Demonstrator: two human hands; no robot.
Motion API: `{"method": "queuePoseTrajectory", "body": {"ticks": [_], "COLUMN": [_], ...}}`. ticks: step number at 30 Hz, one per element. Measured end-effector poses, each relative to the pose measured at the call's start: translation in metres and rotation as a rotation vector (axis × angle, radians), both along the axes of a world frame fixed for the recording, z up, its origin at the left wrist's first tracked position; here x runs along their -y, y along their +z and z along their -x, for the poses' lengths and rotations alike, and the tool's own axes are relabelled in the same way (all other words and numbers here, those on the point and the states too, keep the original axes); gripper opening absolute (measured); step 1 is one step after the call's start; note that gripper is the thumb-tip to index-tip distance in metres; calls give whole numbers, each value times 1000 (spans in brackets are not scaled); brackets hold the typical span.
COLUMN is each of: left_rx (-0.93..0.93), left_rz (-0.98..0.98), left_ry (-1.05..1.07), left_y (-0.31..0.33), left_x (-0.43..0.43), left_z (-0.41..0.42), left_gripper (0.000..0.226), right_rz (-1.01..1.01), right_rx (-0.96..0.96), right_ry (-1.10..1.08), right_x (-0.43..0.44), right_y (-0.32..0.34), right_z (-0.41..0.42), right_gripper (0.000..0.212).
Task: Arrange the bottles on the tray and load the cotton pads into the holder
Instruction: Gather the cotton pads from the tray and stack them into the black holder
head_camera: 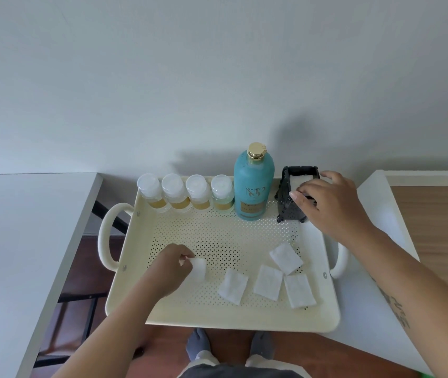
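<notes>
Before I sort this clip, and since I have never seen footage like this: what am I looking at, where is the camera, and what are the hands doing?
No machine here: a camera worn on a person's head looks down at their two bare hands. A cream tray spans two white tables. Along its far edge stand four small bottles, a tall teal bottle and a black holder with white pads inside. The left hand pinches one cotton pad; four more pads lie loose on the tray. The right hand grips the holder.
</notes>
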State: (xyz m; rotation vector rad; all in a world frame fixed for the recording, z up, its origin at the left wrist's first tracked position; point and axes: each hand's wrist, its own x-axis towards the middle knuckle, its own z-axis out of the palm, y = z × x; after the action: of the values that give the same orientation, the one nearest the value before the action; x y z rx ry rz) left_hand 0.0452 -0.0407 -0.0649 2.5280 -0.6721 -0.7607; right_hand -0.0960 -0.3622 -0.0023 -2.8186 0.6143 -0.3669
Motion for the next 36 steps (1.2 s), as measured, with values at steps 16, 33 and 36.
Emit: {"method": "queuePoseTrajectory", "body": {"ticks": [16,33,36], "left_rx": [-704,-303,-241], "left_rz": [673,284,227], "left_ry": [357,167,93], "left_y": [46,14,8], "left_x": [75,72,68], "left_z": [32,41,44], "left_gripper": [12,6,12], "right_rz": [-1224,-618,-627], "right_rx": [198,244,158], "right_ry": [-233,-256,-281], "right_x": [-118,3,20], "right_y": [-9,41,36], "right_z": [20,-11,-20], "right_gripper": [17,14,15]}}
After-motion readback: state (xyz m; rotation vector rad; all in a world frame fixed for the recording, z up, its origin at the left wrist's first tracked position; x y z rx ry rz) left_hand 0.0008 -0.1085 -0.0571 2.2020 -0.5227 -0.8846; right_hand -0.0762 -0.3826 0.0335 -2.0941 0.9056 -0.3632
